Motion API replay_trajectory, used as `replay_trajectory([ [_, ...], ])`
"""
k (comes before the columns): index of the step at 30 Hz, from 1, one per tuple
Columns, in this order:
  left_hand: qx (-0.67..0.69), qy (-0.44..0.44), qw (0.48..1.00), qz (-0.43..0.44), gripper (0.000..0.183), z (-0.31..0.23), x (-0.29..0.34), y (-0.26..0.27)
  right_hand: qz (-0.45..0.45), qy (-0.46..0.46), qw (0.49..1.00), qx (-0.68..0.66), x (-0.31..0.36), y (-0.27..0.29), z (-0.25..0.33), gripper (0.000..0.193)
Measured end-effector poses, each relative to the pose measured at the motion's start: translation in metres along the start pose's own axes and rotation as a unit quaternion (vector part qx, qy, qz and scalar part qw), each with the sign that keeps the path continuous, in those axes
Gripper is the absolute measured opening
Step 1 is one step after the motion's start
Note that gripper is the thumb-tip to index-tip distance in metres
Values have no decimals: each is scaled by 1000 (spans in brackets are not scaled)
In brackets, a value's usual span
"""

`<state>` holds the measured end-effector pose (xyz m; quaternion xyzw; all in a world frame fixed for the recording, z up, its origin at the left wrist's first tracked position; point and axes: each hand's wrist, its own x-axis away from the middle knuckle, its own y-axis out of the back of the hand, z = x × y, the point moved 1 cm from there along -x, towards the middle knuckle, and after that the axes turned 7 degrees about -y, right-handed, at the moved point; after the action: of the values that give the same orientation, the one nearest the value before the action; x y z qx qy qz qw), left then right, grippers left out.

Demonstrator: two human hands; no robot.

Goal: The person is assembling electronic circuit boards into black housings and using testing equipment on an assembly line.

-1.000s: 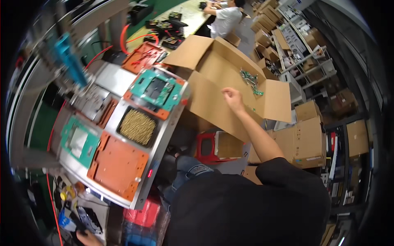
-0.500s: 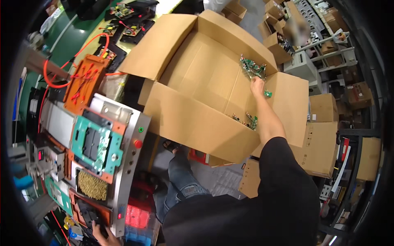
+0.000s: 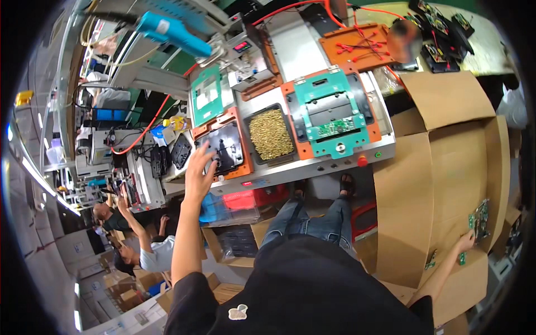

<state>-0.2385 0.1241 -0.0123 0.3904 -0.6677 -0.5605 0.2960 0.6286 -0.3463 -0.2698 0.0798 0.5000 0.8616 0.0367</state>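
1. Right hand (image 3: 464,241) reaches deep into the cardboard box (image 3: 446,184), its grip touching a green circuit board (image 3: 479,221); whether the fingers have closed on it is hard to tell.
2. Left hand (image 3: 199,167), fingers spread and holding nothing, hovers at the black fixture (image 3: 223,149) on the worktop (image 3: 312,167).
3. The green jig (image 3: 330,111) already carries a board; others remain loose in the box.

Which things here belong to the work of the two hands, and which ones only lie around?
In the work:
- left hand, reaching at the black part in the orange fixture
- right hand, at the green circuit board in the cardboard box

Lying about:
- tray of brass screws
- teal fixture
- blue tool
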Motion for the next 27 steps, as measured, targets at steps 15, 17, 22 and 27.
replay_trajectory([
  [15,458,7,882,-112,53,-59,10,36,542,469,658,-233,620,28,370,20],
  [17,494,-2,865,-86,49,-93,24,49,565,522,631,-100,693,42,376,21],
  [22,604,140,773,-134,43,-52,56,12,733,378,562,-65,739,41,375,24],
  [27,784,209,549,-199,20,-7,62,14,839,207,499,-71,750,17,357,30],
])
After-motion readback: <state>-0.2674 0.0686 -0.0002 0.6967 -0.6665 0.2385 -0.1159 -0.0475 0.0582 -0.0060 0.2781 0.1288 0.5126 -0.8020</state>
